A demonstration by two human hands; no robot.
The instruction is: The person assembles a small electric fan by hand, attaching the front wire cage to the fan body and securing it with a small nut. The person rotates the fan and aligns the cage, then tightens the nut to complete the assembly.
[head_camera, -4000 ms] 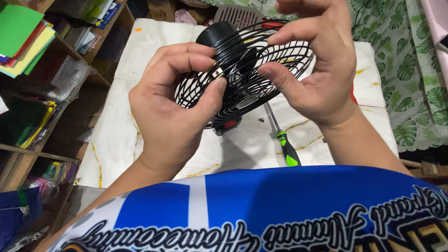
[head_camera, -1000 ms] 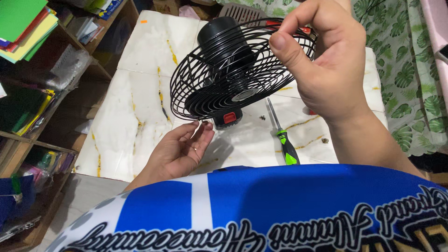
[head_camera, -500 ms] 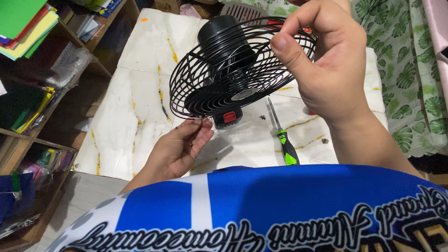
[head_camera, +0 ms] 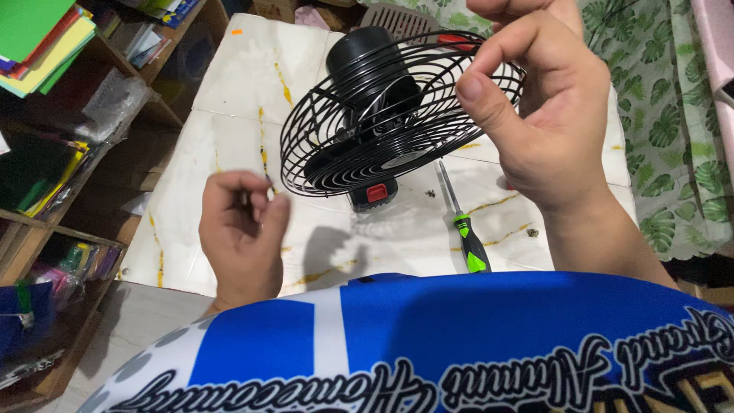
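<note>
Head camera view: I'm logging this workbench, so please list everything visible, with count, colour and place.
Fan: one, black wire cage with red switch, held up over the table.
Screwdriver: one, green and black handle, lying on the table right of the fan base.
Screws: at least two, small, on the table near the screwdriver.
Table: one, white marble pattern with yellow veins.
Paper stacks: several, green, yellow, red, on left shelves.
Leaf-print cloth: one, green, right.
Shirt: blue and white.
Left hand: fingers curled, apart from the fan.
Right hand: gripping the cage rim.
</note>
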